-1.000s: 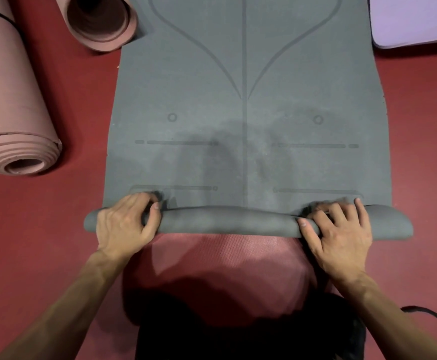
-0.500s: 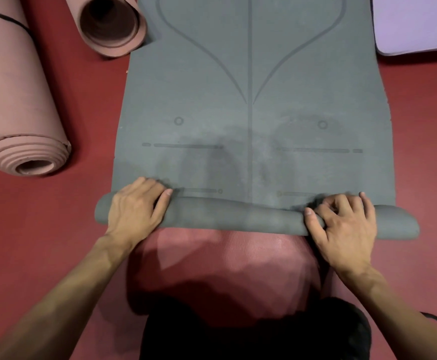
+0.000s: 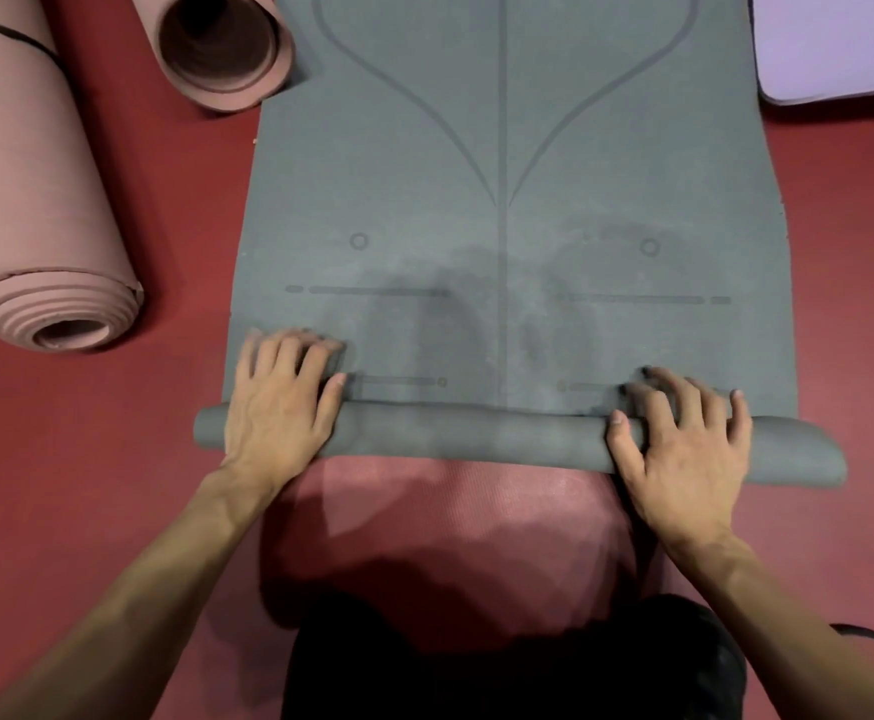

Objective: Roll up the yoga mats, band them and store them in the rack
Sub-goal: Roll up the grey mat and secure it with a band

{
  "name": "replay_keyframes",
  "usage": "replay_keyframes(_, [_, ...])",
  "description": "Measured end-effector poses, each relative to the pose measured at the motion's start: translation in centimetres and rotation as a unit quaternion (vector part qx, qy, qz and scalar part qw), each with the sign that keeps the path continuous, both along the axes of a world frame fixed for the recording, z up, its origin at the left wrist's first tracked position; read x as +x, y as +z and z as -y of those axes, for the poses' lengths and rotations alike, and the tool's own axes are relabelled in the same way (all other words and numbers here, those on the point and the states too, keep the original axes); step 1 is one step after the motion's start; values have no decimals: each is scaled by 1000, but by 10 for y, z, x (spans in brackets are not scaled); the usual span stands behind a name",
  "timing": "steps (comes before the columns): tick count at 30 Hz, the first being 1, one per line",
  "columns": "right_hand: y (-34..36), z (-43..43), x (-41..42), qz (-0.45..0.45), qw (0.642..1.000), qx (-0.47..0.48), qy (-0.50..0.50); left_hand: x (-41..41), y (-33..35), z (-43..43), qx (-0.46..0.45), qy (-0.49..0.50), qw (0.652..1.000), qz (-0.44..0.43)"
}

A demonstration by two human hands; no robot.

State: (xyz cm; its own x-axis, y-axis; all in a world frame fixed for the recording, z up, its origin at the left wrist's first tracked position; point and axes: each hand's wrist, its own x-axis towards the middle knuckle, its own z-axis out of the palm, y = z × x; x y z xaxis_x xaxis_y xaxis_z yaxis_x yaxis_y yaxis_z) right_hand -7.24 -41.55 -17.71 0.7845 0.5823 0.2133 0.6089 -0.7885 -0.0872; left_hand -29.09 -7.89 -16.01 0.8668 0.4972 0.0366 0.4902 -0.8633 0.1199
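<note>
Both palms down, left hand (image 3: pixel 281 407) and right hand (image 3: pixel 684 454) press spread-fingered on the grey yoga mat (image 3: pixel 502 174)'s roll (image 3: pixel 476 433), lying crosswise on the floor (image 3: pixel 86 459), flat length straight ahead.

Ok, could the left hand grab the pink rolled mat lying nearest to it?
Probably yes. The left hand rests on the grey roll, and only bare red floor lies between it and that pink rolled mat, so nothing blocks it.
</note>
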Motion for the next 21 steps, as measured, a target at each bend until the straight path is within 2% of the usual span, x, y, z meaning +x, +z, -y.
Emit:
replay_keyframes(2, [2, -4, 3, -21, 1000, -6, -20, 4, -3, -5, 34, -7, 999, 7])
replay_keyframes(6, [5, -14, 13, -52, 997, -9, -48, 12, -3, -13, 43, -11, 997, 63])
replay_keyframes(8, [5, -17, 17, -65, 997, -11, -47, 12, -6, -14, 61, -52, 990, 114])
replay_keyframes(11, [3, -23, 24, -79, 995, -22, -59, 12, -11, -18, 89, -168, 963, 189])
replay_keyframes(13, [2, -28, 29, -84, 993, -40, -67, 12, -11, -24, 78, -282, 942, 165])
replay_keyframes(16, [-1, -32, 35, -84, 992, -60, -72, 14, -11, -33, 57, -429, 899, 62])
replay_keyframes(18, [-2, -35, 38, -81, 991, -69, -77, 19, -14, -37, 75, -445, 892, 29])
replay_keyframes(21, [0, -41, 42, -67, 992, -69, -82, 30, -14, -42, 74, -404, 911, 19])
